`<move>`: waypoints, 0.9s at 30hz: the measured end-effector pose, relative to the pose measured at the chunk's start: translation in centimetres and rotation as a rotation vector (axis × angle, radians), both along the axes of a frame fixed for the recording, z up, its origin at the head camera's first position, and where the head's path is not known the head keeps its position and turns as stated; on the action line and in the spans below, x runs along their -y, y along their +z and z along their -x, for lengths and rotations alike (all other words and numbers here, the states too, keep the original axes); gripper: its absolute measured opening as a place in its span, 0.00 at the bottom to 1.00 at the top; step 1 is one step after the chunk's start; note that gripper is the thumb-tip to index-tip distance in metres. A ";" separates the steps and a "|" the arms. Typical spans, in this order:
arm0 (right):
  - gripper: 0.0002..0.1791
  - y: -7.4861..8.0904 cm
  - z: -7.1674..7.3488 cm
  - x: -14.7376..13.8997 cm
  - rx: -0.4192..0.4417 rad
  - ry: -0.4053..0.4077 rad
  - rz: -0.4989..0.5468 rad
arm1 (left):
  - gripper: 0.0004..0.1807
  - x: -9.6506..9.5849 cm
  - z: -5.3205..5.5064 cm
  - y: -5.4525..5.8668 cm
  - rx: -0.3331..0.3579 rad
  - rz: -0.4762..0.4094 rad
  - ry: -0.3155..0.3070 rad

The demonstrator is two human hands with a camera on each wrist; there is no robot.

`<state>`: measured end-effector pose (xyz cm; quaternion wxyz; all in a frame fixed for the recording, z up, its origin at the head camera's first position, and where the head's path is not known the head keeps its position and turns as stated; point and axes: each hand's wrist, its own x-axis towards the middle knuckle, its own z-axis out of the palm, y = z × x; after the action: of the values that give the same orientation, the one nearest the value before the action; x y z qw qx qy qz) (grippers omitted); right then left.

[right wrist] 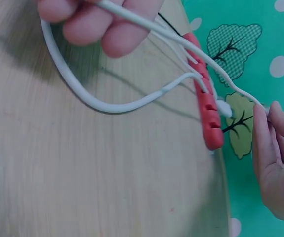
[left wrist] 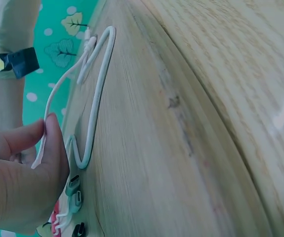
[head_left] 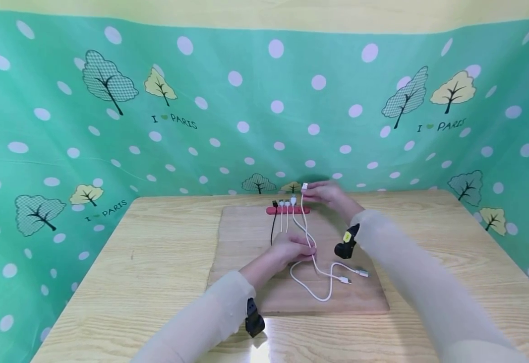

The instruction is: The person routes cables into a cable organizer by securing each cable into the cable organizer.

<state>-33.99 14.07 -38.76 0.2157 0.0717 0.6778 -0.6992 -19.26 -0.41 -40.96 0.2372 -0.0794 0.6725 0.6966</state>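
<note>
My right hand [head_left: 330,194] pinches the white plug [head_left: 304,187] of a white charging cable just above a red cable holder [head_left: 288,210]. Lower down, my left hand [head_left: 290,248] grips the same cable between thumb and forefinger, as the left wrist view also shows at the white cord [left wrist: 53,94]. In the right wrist view the cord runs taut between the hands, past the slots of the red holder [right wrist: 211,123]. A black cable [head_left: 274,222] and several white cables sit in its slots. Two loose ends, with a connector [head_left: 345,280] and a grey-tipped plug [head_left: 362,273], lie at right.
The red holder is at the far edge of a brown wooden board [head_left: 246,232], which lies on a light wood table [head_left: 164,252]. A green patterned curtain [head_left: 228,111] stands close behind the board. A cable loop [head_left: 320,297] lies near the board's front.
</note>
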 end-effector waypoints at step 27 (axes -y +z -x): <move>0.33 -2.6 1.1 0.5 -0.042 0.012 -0.120 | 0.11 0.7 -1.1 1.0 -0.020 0.096 0.033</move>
<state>-35.08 13.52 -41.40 0.2009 0.0656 0.7233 -0.6574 -18.21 -1.06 -40.00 0.2150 -0.0949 0.7062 0.6679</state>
